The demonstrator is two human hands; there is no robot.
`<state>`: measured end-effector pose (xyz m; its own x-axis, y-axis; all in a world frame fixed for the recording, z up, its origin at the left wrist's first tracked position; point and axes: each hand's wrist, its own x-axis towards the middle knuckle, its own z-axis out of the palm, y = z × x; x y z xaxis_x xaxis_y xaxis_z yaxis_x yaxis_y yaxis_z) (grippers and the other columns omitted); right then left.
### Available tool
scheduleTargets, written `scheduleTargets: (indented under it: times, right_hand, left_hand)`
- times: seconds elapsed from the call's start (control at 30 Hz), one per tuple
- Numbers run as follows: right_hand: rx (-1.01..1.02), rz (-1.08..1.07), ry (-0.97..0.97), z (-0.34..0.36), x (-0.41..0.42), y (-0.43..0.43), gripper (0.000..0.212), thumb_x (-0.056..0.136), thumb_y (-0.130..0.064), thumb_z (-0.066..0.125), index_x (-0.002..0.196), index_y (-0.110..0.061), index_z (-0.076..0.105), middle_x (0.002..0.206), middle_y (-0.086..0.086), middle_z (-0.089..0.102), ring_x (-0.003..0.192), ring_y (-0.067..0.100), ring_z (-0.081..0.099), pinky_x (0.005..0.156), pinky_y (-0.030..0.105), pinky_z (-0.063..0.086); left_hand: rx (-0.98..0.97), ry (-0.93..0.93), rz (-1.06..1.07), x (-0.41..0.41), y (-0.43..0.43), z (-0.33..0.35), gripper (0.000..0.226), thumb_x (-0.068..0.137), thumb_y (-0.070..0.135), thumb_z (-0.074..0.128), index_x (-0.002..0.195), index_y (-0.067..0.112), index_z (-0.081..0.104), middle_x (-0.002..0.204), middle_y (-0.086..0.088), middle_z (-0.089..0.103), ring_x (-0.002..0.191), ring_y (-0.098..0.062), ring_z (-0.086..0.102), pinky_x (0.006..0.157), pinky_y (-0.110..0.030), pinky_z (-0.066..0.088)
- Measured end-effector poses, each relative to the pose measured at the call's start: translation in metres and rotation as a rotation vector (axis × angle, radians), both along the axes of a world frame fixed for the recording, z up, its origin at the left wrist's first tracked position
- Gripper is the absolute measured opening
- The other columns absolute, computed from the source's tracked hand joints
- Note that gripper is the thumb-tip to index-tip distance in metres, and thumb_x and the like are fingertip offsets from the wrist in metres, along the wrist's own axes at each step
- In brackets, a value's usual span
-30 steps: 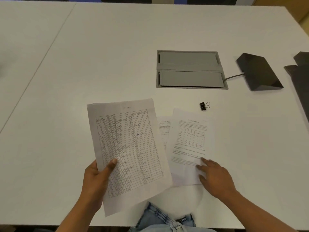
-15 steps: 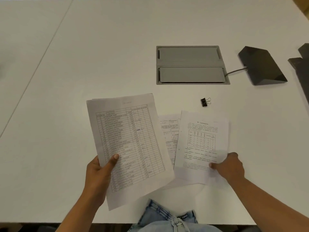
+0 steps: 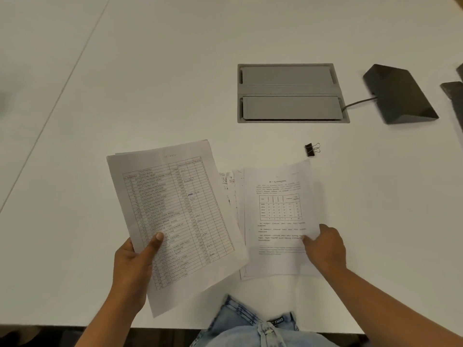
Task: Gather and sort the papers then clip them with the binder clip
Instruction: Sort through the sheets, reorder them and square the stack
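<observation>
My left hand [image 3: 136, 259] grips a small stack of printed table sheets [image 3: 175, 216] by the lower left edge, thumb on top, tilted above the white table [image 3: 125, 83]. My right hand [image 3: 324, 246] pinches the right edge of a sheet with a small table [image 3: 278, 216], lifted over other loose pages [image 3: 231, 194] that lie on the table between the two. A black binder clip [image 3: 311, 149] lies on the table just beyond the right sheet, apart from both hands.
A grey cable hatch [image 3: 290, 92] is set into the table behind the papers. A dark wedge-shaped device [image 3: 398, 95] with a cable sits to its right, and dark flat items [image 3: 454, 93] at the right border. The table's near edge runs just above my lap.
My right hand went from resting flat on the right sheet to pinching its right edge and lifting it. The left hand keeps holding its stack.
</observation>
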<state>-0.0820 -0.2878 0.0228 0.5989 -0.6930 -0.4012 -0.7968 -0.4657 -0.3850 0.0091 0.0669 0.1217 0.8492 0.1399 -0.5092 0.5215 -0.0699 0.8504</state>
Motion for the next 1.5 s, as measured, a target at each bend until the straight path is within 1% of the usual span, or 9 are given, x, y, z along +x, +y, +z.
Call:
scheduleTargets:
  times: [0.17, 0.3, 0.43, 0.6, 0.73, 0.93, 1.1, 1.27, 1.5]
  right_hand:
    - [-0.085, 0.019, 0.102, 0.003, 0.004, 0.014, 0.039, 0.083, -0.030, 0.070, 0.113, -0.006, 0.062, 0.112, 0.018, 0.058, 0.101, 0.038, 0.060, 0.077, 0.041, 0.055]
    - [-0.087, 0.016, 0.114, 0.002, 0.005, 0.015, 0.042, 0.083, -0.029, 0.069, 0.119, -0.008, 0.062, 0.109, 0.016, 0.062, 0.101, 0.037, 0.061, 0.079, 0.042, 0.056]
    - [-0.112, -0.019, 0.097, 0.001, 0.003, 0.015, 0.057, 0.083, -0.026, 0.072, 0.134, -0.007, 0.055, 0.132, 0.018, 0.053, 0.119, 0.040, 0.051, 0.090, 0.047, 0.050]
    - [-0.094, -0.020, 0.138, 0.002, 0.006, 0.013, 0.058, 0.082, -0.030, 0.073, 0.132, -0.007, 0.057, 0.122, 0.019, 0.057, 0.112, 0.040, 0.057, 0.086, 0.045, 0.054]
    - [-0.164, 0.001, 0.132, 0.004, 0.005, 0.012, 0.059, 0.080, -0.032, 0.075, 0.131, -0.008, 0.058, 0.124, 0.017, 0.055, 0.113, 0.037, 0.055, 0.084, 0.043, 0.051]
    - [-0.202, -0.010, 0.068, 0.004, 0.000, 0.016, 0.055, 0.076, -0.030, 0.078, 0.124, -0.008, 0.062, 0.118, 0.017, 0.061, 0.105, 0.038, 0.059, 0.079, 0.044, 0.052]
    - [0.053, -0.147, -0.175, 0.008, 0.000, 0.016, 0.042, 0.080, -0.016, 0.075, 0.115, -0.011, 0.053, 0.104, 0.013, 0.070, 0.075, 0.028, 0.059, 0.066, 0.031, 0.047]
    - [0.241, -0.081, -0.270, 0.011, -0.007, 0.002, 0.030, 0.090, -0.017, 0.066, 0.118, -0.004, 0.066, 0.110, 0.014, 0.072, 0.086, 0.024, 0.062, 0.079, 0.028, 0.048]
    - [0.432, -0.233, -0.375, 0.039, -0.025, -0.019, 0.029, 0.089, -0.016, 0.068, 0.116, -0.004, 0.066, 0.104, 0.011, 0.070, 0.080, 0.018, 0.064, 0.075, 0.029, 0.047]
  left_hand:
    - [-0.001, 0.000, 0.016, -0.006, 0.004, 0.000, 0.026, 0.091, 0.018, 0.065, 0.116, 0.017, 0.066, 0.106, 0.002, 0.073, 0.094, -0.023, 0.070, 0.074, -0.036, 0.055]
    - [-0.002, 0.007, 0.028, -0.010, 0.007, 0.000, 0.024, 0.091, 0.016, 0.065, 0.115, 0.017, 0.066, 0.106, 0.001, 0.073, 0.094, -0.023, 0.069, 0.080, -0.040, 0.055]
    - [-0.007, 0.015, 0.026, -0.014, 0.008, -0.002, 0.025, 0.091, 0.016, 0.066, 0.116, 0.016, 0.067, 0.107, -0.002, 0.074, 0.096, -0.027, 0.070, 0.076, -0.039, 0.055]
    - [-0.009, 0.011, 0.018, -0.015, 0.008, -0.003, 0.021, 0.089, 0.018, 0.067, 0.110, 0.020, 0.068, 0.106, 0.000, 0.074, 0.096, -0.026, 0.070, 0.073, -0.037, 0.055]
    - [-0.018, 0.010, 0.017, -0.017, 0.007, -0.004, 0.026, 0.089, 0.019, 0.067, 0.114, 0.017, 0.068, 0.108, -0.001, 0.074, 0.097, -0.027, 0.071, 0.075, -0.038, 0.056]
    - [-0.029, 0.019, 0.014, -0.020, 0.005, -0.003, 0.015, 0.089, 0.017, 0.067, 0.103, 0.023, 0.070, 0.098, 0.005, 0.077, 0.092, -0.023, 0.072, 0.071, -0.036, 0.056]
    - [-0.035, 0.019, 0.019, -0.022, 0.006, -0.003, 0.017, 0.089, 0.016, 0.068, 0.104, 0.021, 0.070, 0.101, 0.003, 0.077, 0.093, -0.023, 0.073, 0.073, -0.036, 0.057]
    - [-0.029, 0.024, 0.005, -0.022, 0.006, -0.003, 0.019, 0.089, 0.018, 0.068, 0.107, 0.020, 0.069, 0.102, 0.002, 0.076, 0.092, -0.023, 0.072, 0.069, -0.035, 0.057]
    - [-0.035, 0.015, 0.000, -0.017, 0.010, -0.005, 0.027, 0.090, 0.018, 0.067, 0.117, 0.017, 0.066, 0.109, -0.002, 0.074, 0.097, -0.027, 0.071, 0.076, -0.040, 0.056]
